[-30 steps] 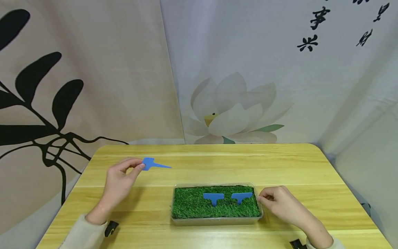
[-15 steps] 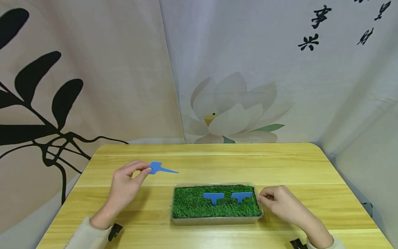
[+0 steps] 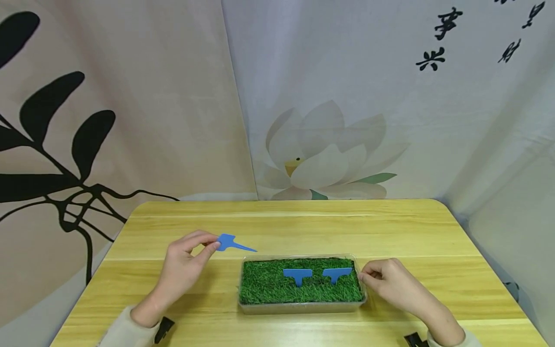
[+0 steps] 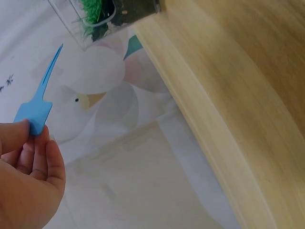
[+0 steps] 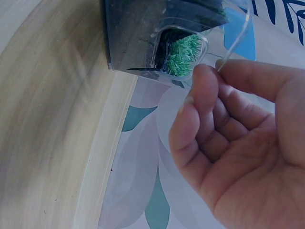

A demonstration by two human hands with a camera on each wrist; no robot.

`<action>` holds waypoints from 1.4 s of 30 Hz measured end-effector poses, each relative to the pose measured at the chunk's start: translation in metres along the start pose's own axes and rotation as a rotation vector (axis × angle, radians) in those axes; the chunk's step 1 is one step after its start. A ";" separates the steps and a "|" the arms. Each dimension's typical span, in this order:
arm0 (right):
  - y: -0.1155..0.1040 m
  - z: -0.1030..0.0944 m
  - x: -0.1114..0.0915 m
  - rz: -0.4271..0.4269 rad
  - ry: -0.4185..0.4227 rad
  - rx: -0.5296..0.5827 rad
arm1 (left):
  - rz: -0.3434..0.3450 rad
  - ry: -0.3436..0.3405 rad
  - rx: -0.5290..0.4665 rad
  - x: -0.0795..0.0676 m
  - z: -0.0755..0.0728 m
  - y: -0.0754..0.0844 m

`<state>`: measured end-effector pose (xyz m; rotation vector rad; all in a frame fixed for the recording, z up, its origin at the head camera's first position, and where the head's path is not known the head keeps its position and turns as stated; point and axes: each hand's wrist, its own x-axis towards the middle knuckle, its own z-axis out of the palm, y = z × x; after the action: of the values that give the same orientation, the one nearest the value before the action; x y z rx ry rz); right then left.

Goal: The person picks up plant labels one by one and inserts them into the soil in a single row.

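Between thumb and fingers, my left hand (image 3: pixel 184 265) pinches the wide head of a blue T-shaped plant label (image 3: pixel 227 242); its thin spike points right and slightly down, above the table. The left wrist view shows that label (image 4: pixel 35 114) whole, its head partly under the thumb. A clear plastic box (image 3: pixel 299 309) holds green artificial grass (image 3: pixel 264 289). Two more blue plant labels, a left one (image 3: pixel 297 274) and a right one (image 3: pixel 336 273), stand upright in the grass, spikes hidden. My right hand (image 3: pixel 399 289) pinches the box's right rim (image 5: pixel 244 36) between thumb and index finger.
The box stands on a light wooden table (image 3: pixel 390 226) with rounded far corners. Behind the table hangs a printed curtain (image 3: pixel 186 96) with a lotus and black leaves. A black strap piece (image 3: pixel 163 330) sits at the left cuff, another (image 3: pixel 415 340) at the right.
My left hand has carried the plant label right and toward me, its tip now near the box's far left corner. The right hand and the box have stayed in place.
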<state>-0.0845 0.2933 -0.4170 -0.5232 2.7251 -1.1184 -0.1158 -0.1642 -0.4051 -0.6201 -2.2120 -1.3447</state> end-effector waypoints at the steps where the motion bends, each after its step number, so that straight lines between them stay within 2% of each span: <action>1: 0.000 0.000 0.000 -0.001 0.001 -0.001 | -0.001 -0.004 -0.004 -0.001 0.001 0.001; 10: 0.000 0.000 0.000 -0.010 0.009 -0.012 | 0.015 -0.050 -0.025 -0.007 0.008 0.006; 20: 0.001 0.000 0.000 -0.021 0.011 -0.008 | 0.094 -0.077 -0.045 -0.011 0.017 0.006; 28: 0.002 0.001 0.000 -0.027 0.021 -0.022 | 0.115 -0.130 -0.071 -0.013 0.024 0.011; 42: 0.000 0.002 -0.001 -0.019 0.017 -0.031 | 0.162 -0.236 -0.033 -0.018 0.033 0.015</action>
<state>-0.0833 0.2927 -0.4183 -0.5482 2.7616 -1.0923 -0.0975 -0.1307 -0.4193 -0.9927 -2.2671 -1.2832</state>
